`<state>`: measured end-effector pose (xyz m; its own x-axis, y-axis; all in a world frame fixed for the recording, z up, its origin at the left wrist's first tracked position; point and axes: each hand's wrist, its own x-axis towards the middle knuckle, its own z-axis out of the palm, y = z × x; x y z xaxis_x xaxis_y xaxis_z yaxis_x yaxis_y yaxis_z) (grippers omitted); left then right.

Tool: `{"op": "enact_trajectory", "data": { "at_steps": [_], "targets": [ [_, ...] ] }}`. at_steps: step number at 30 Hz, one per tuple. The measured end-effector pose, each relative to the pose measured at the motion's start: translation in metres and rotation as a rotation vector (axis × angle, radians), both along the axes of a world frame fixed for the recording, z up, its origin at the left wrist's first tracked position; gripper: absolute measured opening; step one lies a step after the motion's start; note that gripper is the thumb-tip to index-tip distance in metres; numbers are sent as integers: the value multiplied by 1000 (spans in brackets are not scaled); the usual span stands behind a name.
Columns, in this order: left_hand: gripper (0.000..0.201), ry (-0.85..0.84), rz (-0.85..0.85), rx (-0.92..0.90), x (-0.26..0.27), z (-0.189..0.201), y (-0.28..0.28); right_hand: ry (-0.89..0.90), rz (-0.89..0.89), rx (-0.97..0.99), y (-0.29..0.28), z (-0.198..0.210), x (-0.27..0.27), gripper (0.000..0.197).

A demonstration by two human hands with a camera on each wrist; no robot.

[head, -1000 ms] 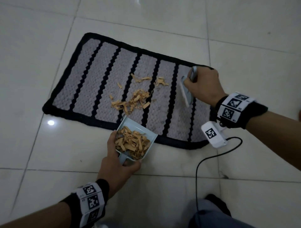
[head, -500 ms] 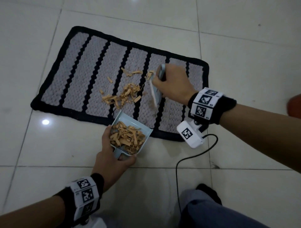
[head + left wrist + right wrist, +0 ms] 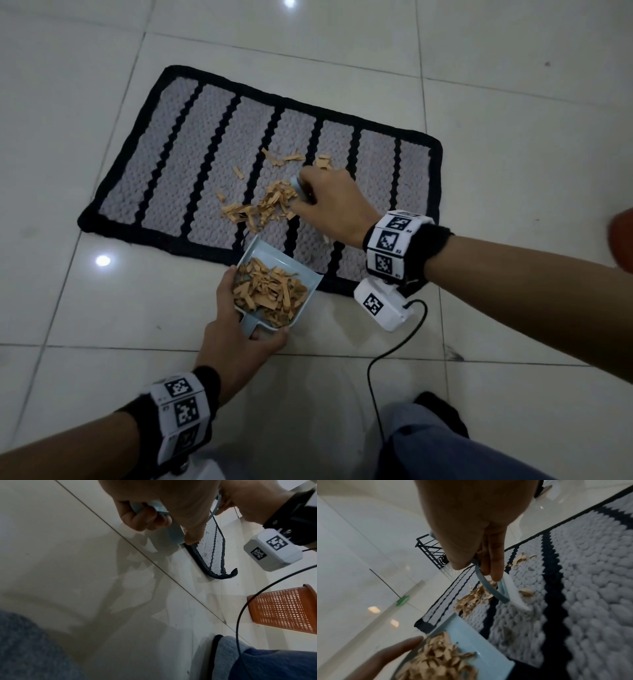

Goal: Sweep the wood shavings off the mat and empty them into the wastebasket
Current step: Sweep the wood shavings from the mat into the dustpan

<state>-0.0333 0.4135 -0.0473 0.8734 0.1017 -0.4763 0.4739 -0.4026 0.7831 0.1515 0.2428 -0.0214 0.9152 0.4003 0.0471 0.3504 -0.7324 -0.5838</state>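
A grey mat (image 3: 219,164) with black stripes and border lies on the tiled floor. Tan wood shavings (image 3: 263,205) are piled near its middle front, with a few loose ones further back. My right hand (image 3: 325,202) grips a small blue brush (image 3: 503,592) whose white bristles touch the mat just right of the pile. My left hand (image 3: 239,339) holds a light blue dustpan (image 3: 308,277) by its handle; its lip rests on the mat's near edge, and it holds several shavings (image 3: 270,294). An orange mesh wastebasket (image 3: 281,609) stands on the floor to my right.
Pale glossy floor tiles (image 3: 102,308) surround the mat. A black cable (image 3: 387,363) runs from the right wrist camera down past my knee (image 3: 445,452). A black wire rack (image 3: 431,550) stands beyond the mat's far end in the right wrist view.
My right hand has swept the brush leftward across the mat to the right side of the shavings pile. The dustpan stays at the mat's near edge.
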Motion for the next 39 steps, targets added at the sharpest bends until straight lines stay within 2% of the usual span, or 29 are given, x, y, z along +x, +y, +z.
{"op": "enact_trajectory", "data": {
  "at_steps": [5, 10, 12, 14, 17, 22, 26, 29, 34, 39],
  "targets": [
    [109, 0, 3, -4, -1, 0, 0, 43, -203, 94, -5, 13, 21, 20],
    [111, -1, -7, -12, -2, -1, -2, -28, -418, 141, -44, 10, 57, 20],
    [112, 8, -8, -21, -2, -3, -4, -92, -438, 134, -54, 5, 66, 16],
    [114, 15, -13, -26, -1, -4, -6, -140, -397, 94, -58, -1, 74, 15],
    [114, 16, -21, -26, 0, -5, -10, -118, -298, -39, -53, -8, 80, 24],
    [115, 24, -18, -20, -1, -6, -12, -124, -17, -143, -21, -14, 58, 27],
    [114, 19, -12, -17, -2, -4, -11, -203, 139, -126, -6, -18, 17, 19],
    [112, 11, -3, -14, -3, -3, -10, -180, 187, -49, -8, -12, -6, 21],
    [112, 7, 6, -34, -4, -2, -9, -137, -113, 126, -18, 5, 31, 19],
    [110, 15, 27, -67, -3, -2, -7, -51, -324, 139, -9, 4, 97, 19]
  ]
}}
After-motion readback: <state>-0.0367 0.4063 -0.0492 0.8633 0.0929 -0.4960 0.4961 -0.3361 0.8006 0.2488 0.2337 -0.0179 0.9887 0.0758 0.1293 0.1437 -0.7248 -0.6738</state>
